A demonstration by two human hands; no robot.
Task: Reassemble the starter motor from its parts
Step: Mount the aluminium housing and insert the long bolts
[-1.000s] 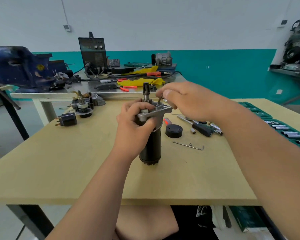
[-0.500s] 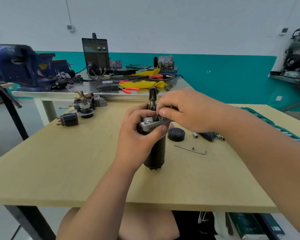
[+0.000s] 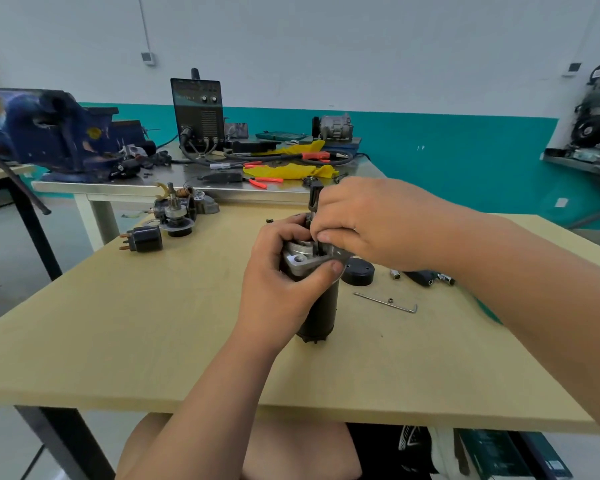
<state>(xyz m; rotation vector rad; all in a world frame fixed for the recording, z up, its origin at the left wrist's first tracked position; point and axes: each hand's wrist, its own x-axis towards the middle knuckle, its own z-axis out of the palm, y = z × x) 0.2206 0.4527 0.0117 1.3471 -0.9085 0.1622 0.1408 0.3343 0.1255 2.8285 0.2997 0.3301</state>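
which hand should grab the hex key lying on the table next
Probably the right hand. The hex key lies on the table to the right of the motor, just below that hand, while the left hand grips the motor upright and is better kept there.

The motor (image 3: 321, 306), a black cylinder capped by a silver flange (image 3: 303, 259) with a splined shaft (image 3: 315, 195) rising from it, stands upright at frame centre. Loose parts (image 3: 177, 214) and a black solenoid (image 3: 145, 239) lie upper left.
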